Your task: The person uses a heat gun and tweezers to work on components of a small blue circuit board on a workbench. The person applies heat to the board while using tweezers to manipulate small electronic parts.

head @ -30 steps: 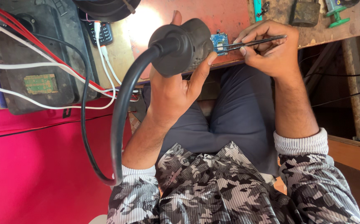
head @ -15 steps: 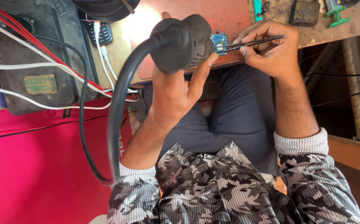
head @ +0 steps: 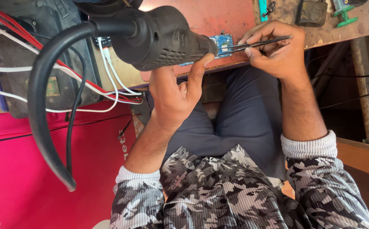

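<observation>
My left hand (head: 174, 91) grips a thick black hot-air gun handle (head: 159, 38), its nose aimed at a small blue circuit board (head: 223, 44) lying on the red-brown bench top (head: 218, 17). A fat black hose (head: 40, 110) loops from the handle's rear down to the left. My right hand (head: 276, 51) pinches thin metal tweezers (head: 261, 43) whose tips touch the board's right side. The handle hides the board's left part.
A dark box with red, white and black wires (head: 65, 85) sits at the left, above a pink panel (head: 31, 169). A dark block (head: 312, 12) and a green clamp-like tool (head: 343, 10) lie at the bench's far right. My knees are under the bench edge.
The hot-air handle has come closer to the camera and looks larger; its hose swung left. My right hand and the tweezers stayed on the board.
</observation>
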